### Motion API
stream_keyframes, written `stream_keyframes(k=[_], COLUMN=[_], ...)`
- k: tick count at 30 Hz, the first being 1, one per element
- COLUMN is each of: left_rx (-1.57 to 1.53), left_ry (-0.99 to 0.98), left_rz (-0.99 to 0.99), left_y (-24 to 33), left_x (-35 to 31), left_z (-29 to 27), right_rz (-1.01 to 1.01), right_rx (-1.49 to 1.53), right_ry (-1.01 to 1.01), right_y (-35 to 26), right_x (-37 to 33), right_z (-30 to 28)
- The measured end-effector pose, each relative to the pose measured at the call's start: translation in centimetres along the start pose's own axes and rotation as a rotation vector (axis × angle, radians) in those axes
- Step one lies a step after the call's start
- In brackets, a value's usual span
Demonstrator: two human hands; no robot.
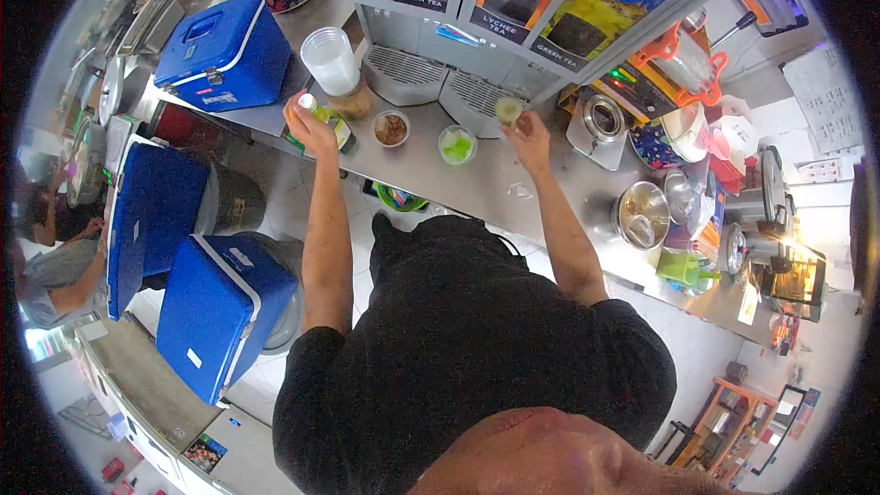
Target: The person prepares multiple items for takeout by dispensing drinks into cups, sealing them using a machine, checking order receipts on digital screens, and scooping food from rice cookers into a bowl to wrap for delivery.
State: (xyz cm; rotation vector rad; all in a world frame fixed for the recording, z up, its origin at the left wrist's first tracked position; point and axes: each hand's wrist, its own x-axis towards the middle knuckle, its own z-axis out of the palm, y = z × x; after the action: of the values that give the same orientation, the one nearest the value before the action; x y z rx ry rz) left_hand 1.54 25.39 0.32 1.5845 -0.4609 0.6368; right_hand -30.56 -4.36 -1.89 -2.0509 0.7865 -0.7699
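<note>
My left hand (313,128) is closed around a green bottle with a white cap (309,103), at the counter's left part. In my right hand (529,141) is a small clear cup of yellow-green liquid (509,110), held up near the dispenser's drip tray. Between my hands, a clear cup with green contents (456,145) stands on the steel counter (422,160). Left of it is a cup with brown, icy-looking contents (391,129). A stack of clear plastic cups (330,61) rises beyond my left hand, beside a brownish tub (351,104).
Drink dispensers with slotted drip trays (403,75) line the counter's back. A blue cooler box (223,53) sits at the far left, more coolers (220,312) below. To the right are a scale with a metal pot (602,119) and a steel bowl (640,216). Another person (69,280) is at the left edge.
</note>
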Motion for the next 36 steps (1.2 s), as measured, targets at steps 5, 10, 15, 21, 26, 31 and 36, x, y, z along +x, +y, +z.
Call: stream_keyframes(k=[5,10,15,21,26,31,36], left_rx=[0.056,-0.235,-0.181,-0.212,-0.221,-0.083,-0.103], left_ry=[-0.078,0.125,0.030,0.145,0.120,-0.007,0.161], left_rz=[-0.132,-0.205,-0.221,-0.091,-0.258,-0.198,-0.108], left_y=[2.6,-0.3,-1.3,0.2,-0.7,-0.9,2.0], left_x=[0.4,-0.8,-1.5,-0.6,-1.5,-1.7,-1.7], left_z=[1.0,1.3,1.1,2.1,1.4,0.1,0.0], right_rz=[-0.076,-0.461,-0.540,-0.622,-0.464,-0.062,0.013], right_rx=[-0.365,-0.685,-0.826,-0.932,-0.829,-0.370,0.061], right_ry=[-0.207,-0.183,-0.151,-0.132,-0.060,0.129,0.409], right_y=[1.0,0.2,-2.1,-2.6,-1.6,-0.1,0.3], right_x=[-2.8,-2.7,-2.5,-2.9,-3.0,0.4,6.7], right_z=[0.6,0.8,0.6,1.1,2.1,1.8,1.6])
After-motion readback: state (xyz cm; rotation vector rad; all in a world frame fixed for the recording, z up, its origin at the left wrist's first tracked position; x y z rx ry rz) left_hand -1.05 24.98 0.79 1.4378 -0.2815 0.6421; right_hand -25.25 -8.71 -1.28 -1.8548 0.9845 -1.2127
